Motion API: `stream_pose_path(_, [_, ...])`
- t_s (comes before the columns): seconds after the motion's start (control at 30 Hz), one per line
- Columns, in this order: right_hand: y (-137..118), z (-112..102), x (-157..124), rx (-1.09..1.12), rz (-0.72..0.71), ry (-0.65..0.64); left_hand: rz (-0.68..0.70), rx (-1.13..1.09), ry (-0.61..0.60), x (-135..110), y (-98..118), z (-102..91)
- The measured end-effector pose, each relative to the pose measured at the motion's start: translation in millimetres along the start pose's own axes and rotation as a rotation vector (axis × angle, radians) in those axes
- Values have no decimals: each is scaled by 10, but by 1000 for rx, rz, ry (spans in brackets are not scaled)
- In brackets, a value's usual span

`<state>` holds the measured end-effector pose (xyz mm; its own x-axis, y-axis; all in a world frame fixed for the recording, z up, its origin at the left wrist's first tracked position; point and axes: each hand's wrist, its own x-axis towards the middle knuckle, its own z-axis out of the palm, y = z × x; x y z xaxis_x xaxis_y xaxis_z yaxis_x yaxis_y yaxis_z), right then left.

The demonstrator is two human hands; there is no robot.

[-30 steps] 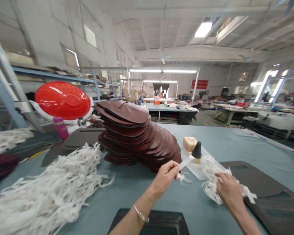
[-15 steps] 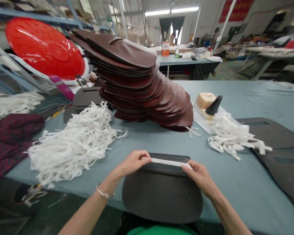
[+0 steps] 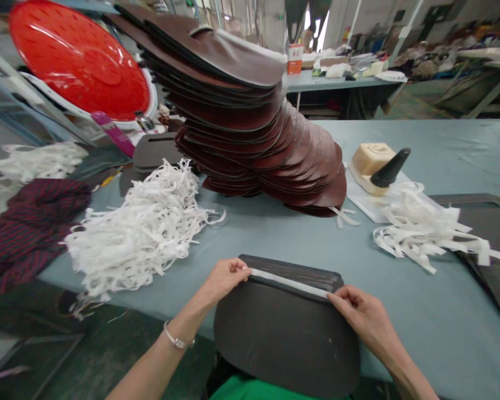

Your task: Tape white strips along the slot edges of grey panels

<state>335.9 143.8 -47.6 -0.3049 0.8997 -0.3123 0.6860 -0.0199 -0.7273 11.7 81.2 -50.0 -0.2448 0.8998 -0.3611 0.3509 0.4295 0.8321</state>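
A white strip [image 3: 289,284] is stretched straight across the upper part of a dark grey rounded panel [image 3: 285,336], along the lower side of its slot-like band. My left hand [image 3: 229,278] pinches the strip's left end between thumb and fingers. At the right end, my right hand [image 3: 358,308] pinches it the same way, close to the panel's upper right corner. The panel lies at the table's front edge and overhangs it towards my body. I cannot tell whether the strip is stuck down along its whole length.
Left on the blue table [image 3: 250,233] lies a heap of white strips [image 3: 145,233]. A leaning stack of brown leather-like pieces [image 3: 266,133] rises behind. To the right are a cream block with a black cone [image 3: 391,168], more white strips [image 3: 425,222] and dark panels [image 3: 491,222].
The strip now lies lower and longer across the panel. My right hand has moved right and down, away from the left. The camera view has tilted downward.
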Motion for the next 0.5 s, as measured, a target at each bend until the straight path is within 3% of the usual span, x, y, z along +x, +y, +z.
stream_pose_path(0.07, [-23, 16, 115, -94, 6, 68, 11, 19, 77, 76, -53, 3])
stream_pose_path(0.27, [-6, 81, 305, -165, -3, 85, -4, 107, 250, 171, -195, 7])
stream_pose_path(0.5, [35, 109, 339, -153, 92, 132, -72, 108, 291, 260, -210, -19])
